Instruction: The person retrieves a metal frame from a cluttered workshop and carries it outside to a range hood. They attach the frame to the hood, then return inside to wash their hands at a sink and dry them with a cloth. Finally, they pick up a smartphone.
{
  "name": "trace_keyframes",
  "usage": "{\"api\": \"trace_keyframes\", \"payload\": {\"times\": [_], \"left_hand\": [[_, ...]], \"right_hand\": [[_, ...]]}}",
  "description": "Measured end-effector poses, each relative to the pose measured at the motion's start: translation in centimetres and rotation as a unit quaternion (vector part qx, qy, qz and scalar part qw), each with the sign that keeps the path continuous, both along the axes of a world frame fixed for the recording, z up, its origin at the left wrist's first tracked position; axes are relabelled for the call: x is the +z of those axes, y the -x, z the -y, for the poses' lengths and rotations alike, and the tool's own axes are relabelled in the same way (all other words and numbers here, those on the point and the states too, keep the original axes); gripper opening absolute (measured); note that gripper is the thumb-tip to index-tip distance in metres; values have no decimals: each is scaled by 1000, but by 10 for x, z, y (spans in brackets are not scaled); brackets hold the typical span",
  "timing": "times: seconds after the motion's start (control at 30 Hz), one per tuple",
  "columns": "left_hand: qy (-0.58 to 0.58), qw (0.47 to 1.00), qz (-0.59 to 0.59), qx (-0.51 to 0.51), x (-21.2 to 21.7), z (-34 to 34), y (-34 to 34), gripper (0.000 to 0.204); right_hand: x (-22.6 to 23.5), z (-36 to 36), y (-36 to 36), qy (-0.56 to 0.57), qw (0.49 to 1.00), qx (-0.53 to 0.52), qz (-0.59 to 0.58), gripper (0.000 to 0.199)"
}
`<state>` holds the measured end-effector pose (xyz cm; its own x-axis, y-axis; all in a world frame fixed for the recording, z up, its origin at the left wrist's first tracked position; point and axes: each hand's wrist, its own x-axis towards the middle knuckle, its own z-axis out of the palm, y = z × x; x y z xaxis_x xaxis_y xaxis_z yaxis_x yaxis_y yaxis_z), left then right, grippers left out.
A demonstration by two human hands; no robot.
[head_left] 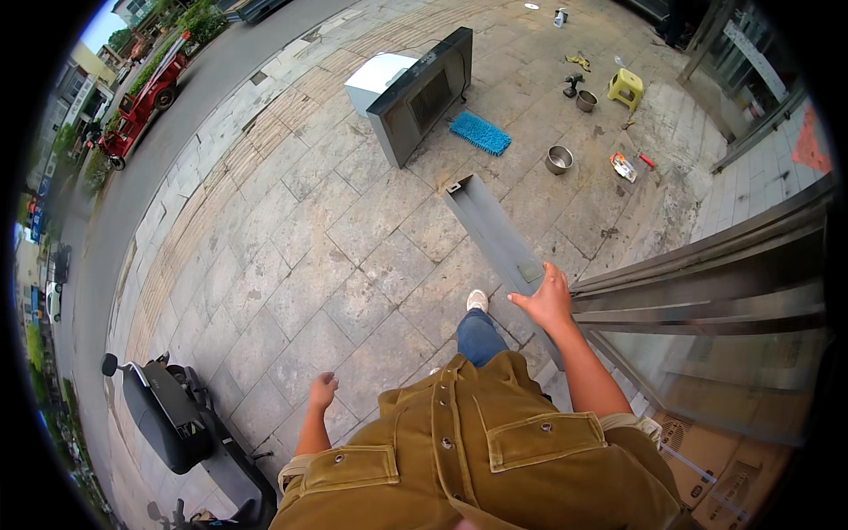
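My right hand [548, 299] grips the near end of a long grey metal channel piece [491, 231], which stretches away from me over the stone paving. My left hand [322, 389] hangs at my side with its fingers curled and nothing in it. Below me I see my olive jacket, a blue trouser leg and one white shoe [477, 300] stepping forward.
A dark range hood [422, 95] stands ahead beside a white box [378, 78], with a blue mat [480, 132], metal bowls [558, 160] and a yellow stool [625, 87] farther on. Glass doors and metal rails [707, 291] run along my right. A black scooter [172, 415] is parked at left.
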<state>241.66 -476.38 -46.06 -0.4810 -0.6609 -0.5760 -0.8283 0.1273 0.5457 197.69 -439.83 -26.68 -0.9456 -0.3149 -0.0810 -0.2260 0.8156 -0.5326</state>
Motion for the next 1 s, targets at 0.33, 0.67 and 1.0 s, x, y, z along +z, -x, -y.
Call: {"api": "trace_keyframes", "payload": {"times": [0.33, 0.67, 1.0], "left_hand": [[4, 988, 67, -138, 15, 64, 254, 39], [-1, 989, 36, -145, 16, 163, 382, 35], [-166, 933, -185, -261, 112, 243, 703, 47]], "right_hand": [[-31, 80, 241, 8, 999, -38, 7, 81], [-39, 170, 383, 17, 992, -120, 38, 81], [-59, 337, 461, 77, 968, -211, 113, 95]]}}
